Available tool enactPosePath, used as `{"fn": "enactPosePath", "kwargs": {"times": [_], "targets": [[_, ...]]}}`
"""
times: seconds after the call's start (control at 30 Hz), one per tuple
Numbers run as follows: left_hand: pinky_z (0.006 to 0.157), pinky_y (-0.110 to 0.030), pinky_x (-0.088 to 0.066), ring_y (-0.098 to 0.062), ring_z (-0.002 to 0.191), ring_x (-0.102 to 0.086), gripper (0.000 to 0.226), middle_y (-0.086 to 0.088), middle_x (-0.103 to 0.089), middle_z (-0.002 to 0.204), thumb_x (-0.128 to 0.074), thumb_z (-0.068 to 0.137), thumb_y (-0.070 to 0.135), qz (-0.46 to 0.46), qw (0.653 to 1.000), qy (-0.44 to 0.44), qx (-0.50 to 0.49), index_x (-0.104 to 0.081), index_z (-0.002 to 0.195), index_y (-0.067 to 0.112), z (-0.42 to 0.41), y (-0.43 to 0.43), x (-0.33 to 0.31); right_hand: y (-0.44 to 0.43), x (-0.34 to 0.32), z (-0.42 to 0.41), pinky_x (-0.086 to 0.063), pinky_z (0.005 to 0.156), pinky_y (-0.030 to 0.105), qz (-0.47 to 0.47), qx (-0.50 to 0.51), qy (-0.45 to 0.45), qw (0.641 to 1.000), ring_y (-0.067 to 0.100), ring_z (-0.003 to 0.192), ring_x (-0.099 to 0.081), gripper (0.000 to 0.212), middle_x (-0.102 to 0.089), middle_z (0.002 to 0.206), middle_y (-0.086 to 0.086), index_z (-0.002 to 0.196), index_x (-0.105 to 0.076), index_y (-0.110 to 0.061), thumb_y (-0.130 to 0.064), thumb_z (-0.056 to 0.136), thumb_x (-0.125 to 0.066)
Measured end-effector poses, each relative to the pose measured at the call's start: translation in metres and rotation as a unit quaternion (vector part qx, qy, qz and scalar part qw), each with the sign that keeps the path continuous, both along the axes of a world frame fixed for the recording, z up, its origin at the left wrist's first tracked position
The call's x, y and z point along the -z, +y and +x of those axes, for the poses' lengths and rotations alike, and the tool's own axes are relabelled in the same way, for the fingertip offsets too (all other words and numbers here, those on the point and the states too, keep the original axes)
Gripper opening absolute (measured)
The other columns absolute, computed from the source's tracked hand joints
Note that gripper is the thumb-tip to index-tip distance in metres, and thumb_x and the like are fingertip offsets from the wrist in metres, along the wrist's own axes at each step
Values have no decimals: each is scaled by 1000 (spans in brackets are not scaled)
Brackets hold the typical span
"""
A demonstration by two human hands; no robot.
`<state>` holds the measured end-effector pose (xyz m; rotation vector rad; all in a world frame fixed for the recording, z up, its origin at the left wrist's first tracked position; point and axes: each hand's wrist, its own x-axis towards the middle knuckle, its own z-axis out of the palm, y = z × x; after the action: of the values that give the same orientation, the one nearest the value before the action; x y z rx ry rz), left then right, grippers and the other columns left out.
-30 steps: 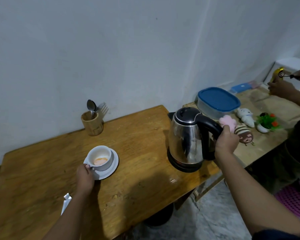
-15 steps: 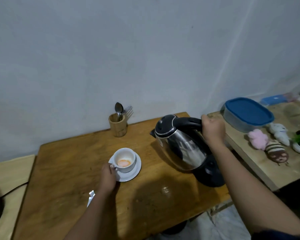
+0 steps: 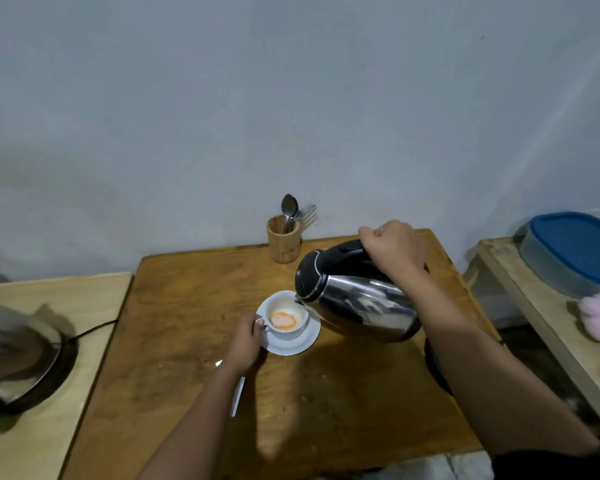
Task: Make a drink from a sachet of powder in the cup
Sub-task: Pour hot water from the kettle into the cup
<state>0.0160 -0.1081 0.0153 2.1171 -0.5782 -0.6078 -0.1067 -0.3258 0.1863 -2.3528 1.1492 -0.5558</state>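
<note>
Steel kettle (image 3: 357,308) tipped, spout seemingly over cup (image 3: 287,318) rim, table (image 3: 326,410) foreground bare.

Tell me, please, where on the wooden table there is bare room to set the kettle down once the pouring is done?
Bare patches: the near right part of the wooden table, and the back left corner beside the wooden utensil holder. It is crowded around the cup and saucer, where the left hand and the tilted kettle in the right hand meet.

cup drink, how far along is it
Done: orange powder sits in the cup on its saucer. In hand: the right hand tilts the kettle, spout at the rim, while the left hand steadies the cup's handle. Left: filling, then stirring; spoons wait in the wooden holder.
</note>
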Motion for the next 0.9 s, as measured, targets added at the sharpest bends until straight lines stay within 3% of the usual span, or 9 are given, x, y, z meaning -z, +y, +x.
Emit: {"fn": "enactPosePath", "kwargs": {"times": [0.23,0.47,0.6,0.9], "targets": [[59,-20,-36,-10,70,-47,16,-5,-54,84,-38,96,15,0,999,36,-12,-52,88,12,1,-4,-6,3,-5,35,-25,46,22,-46,-91,36,994,17,38,-27,40,-30,40,-3,43,-38,-14,-31,78,-48],[63,-21,-37,-19,84,-50,17,-8,-57,90,-38,96,16,18,998,52,1,-54,93,13,5,-5,-8,12,-15,50,-25,46,23,-93,-143,59,984,15,41,-32,44,-33,42,-4,42,-36,-17,-32,82,-48],[68,-30,-37,-20,84,-50,16,-9,-57,92,-39,96,16,25,998,51,-2,-53,91,14,6,-5,-7,13,-14,53,-25,46,23,-97,-158,64,981,14,41,-32,45,-33,41,-4,41,-36,-17,-30,82,-48],[72,-30,-37,-20,84,-51,19,-9,-58,92,-37,96,16,34,998,49,6,-55,91,14,6,-5,-9,17,-13,55,-25,46,23,-124,-167,79,975,15,42,-33,42,-36,43,-2,44,-40,-14,-31,82,-47]]}}
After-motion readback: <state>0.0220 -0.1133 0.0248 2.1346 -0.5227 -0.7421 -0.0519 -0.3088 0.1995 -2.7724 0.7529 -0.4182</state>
